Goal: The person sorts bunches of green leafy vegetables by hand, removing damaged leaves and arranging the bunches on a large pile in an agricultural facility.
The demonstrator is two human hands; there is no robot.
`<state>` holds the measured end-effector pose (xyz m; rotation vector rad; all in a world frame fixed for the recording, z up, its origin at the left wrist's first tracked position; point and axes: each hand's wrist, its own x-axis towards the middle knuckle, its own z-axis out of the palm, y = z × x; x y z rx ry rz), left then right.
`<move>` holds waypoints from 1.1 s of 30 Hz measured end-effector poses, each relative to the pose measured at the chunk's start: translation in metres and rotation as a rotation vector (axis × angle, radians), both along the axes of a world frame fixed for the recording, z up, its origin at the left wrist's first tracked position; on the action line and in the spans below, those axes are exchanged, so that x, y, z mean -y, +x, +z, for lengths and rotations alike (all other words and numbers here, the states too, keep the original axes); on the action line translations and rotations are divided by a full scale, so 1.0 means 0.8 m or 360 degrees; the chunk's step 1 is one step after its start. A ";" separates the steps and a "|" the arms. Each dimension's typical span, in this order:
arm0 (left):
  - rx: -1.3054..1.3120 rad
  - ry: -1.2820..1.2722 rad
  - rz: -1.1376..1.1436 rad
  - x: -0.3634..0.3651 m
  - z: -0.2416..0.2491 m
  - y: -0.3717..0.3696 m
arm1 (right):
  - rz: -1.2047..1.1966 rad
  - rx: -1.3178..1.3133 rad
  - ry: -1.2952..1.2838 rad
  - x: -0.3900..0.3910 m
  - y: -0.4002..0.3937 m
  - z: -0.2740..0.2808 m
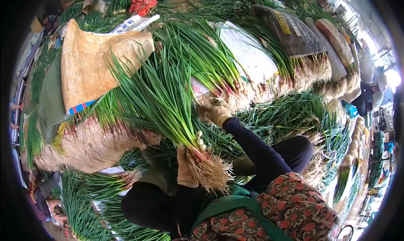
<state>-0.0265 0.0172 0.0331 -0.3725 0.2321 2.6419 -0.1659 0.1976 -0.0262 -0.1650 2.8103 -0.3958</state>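
A bunch of green onions (179, 127) with reddish bases and pale tangled roots lies across my left hand (185, 169). That gloved hand is wrapped round its lower stalks, roots toward me. My right hand (215, 115), in a dirty tan glove, reaches to the root ends of a pile of green onions (206, 64) just beyond; its fingertips are partly hidden, and what they hold, if anything, is unclear. A few pale bulbs (201, 141) show beside the held stalks.
A brown sheet (101, 64) covers onions at the left; a white sack (248, 51) and a dark printed sack (290, 33) cover others at the right. A red bag (142, 5) lies at the back. Other people are near the edges.
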 end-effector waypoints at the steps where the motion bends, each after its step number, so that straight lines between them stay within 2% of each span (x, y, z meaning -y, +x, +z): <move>1: 0.0025 -0.0019 0.0014 0.003 -0.001 -0.001 | 0.0061 0.0139 -0.0098 0.003 -0.003 -0.007; 2: 0.0057 -0.0034 0.0034 0.005 -0.003 -0.001 | -0.0007 0.0039 -0.0071 0.005 0.005 -0.012; 4: -0.0027 -0.0342 0.0078 0.008 0.000 -0.004 | -0.0020 -0.0063 -0.0273 0.010 0.031 0.034; 5: -0.0041 -0.0335 0.0065 0.009 -0.005 -0.005 | 0.0039 -0.0130 -0.0204 0.011 0.053 0.053; 6: -0.0061 -0.0325 0.0044 0.008 -0.012 -0.008 | 0.0241 -0.0217 -0.0456 0.007 0.077 0.074; 7: -0.0082 -0.0312 0.0017 0.005 -0.019 -0.011 | 0.0434 -0.0254 -0.0399 0.002 0.105 0.068; 8: -0.0105 -0.0297 -0.0011 0.001 -0.022 -0.012 | 0.0798 -0.0305 -0.0292 -0.036 0.139 0.001; 10: 0.0056 -0.0172 0.0019 -0.007 -0.010 -0.011 | 0.0814 0.0290 -0.0682 -0.026 0.149 0.084; 12: 0.0088 -0.0184 0.0090 -0.009 -0.007 -0.009 | 0.0412 0.0341 -0.1605 -0.042 0.130 -0.005; 14: 0.0125 -0.0191 0.0054 -0.009 -0.007 -0.006 | -0.0107 0.0828 -0.1735 -0.028 0.085 0.010; 16: 0.0095 -0.0260 0.0059 -0.010 -0.013 -0.006 | -0.0518 0.0956 -0.1800 0.017 0.070 0.066; 19: 0.0100 -0.0369 0.0101 -0.006 -0.022 0.000 | -0.0724 0.0759 -0.1998 0.053 0.069 0.029; 20: 0.0115 -0.0411 0.0127 -0.005 -0.024 0.001 | -0.0781 0.0678 -0.2006 0.053 0.073 0.024; 22: 0.0185 -0.0249 0.0146 -0.007 -0.023 0.001 | -0.0899 0.0518 -0.2006 0.043 0.080 -0.006; 23: 0.0223 -0.0167 0.0153 -0.009 -0.021 0.001 | -0.0689 0.0148 -0.1632 0.015 0.071 -0.104; 24: 0.0175 -0.0183 0.0120 -0.008 -0.013 0.001 | -0.0333 0.0251 -0.0573 -0.013 0.074 -0.099; 26: 0.0084 -0.0211 0.0083 -0.006 0.004 -0.002 | 0.0450 0.0435 -0.0141 -0.030 0.085 -0.064; 27: 0.0125 -0.0207 0.0071 -0.007 -0.004 -0.003 | 0.0274 0.0337 -0.0309 -0.027 0.074 -0.050; 28: 0.0007 0.0092 -0.0114 -0.004 -0.010 -0.006 | 0.0108 0.0226 -0.0495 -0.024 0.063 -0.037; 29: 0.0139 -0.0006 -0.0046 -0.008 -0.012 -0.006 | -0.0038 0.0106 -0.0684 -0.021 0.051 -0.023; 30: 0.0271 -0.0107 0.0014 -0.014 -0.011 -0.005 | -0.0412 0.0214 -0.1008 0.008 0.033 0.052; 32: 0.0266 -0.0159 -0.0020 -0.016 -0.003 -0.006 | -0.0426 -0.0040 -0.1271 0.041 0.003 0.057; 33: 0.0266 -0.0188 -0.0036 -0.016 0.000 -0.005 | -0.0387 -0.0017 -0.1067 0.053 -0.014 0.054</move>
